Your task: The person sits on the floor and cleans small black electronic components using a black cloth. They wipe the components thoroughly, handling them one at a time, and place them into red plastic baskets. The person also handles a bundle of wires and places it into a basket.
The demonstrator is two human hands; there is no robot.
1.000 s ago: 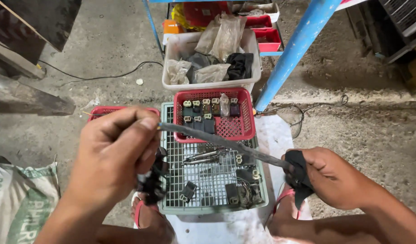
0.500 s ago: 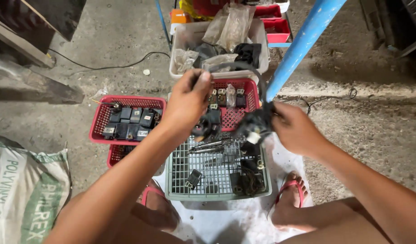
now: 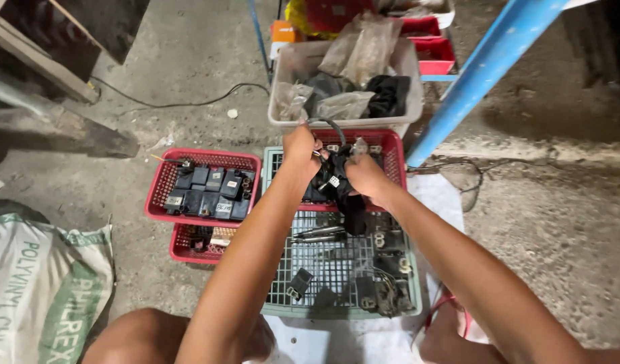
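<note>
Two bare hands meet above the far end of a pale green slatted crate [image 3: 337, 296], where the left hand [image 3: 302, 149] pinches the top of a black bundle of wired electrical parts [image 3: 337, 185] and the right hand [image 3: 365, 176] closes its fingers around the bundle's side. A dark cable [image 3: 329, 124] arches up from the bundle, though which fingers grip it is hard to tell. Left of the crate sits a red basket [image 3: 163, 182] of small black blocks, and farther off a beige tub [image 3: 404, 67] holds plastic bags.
</note>
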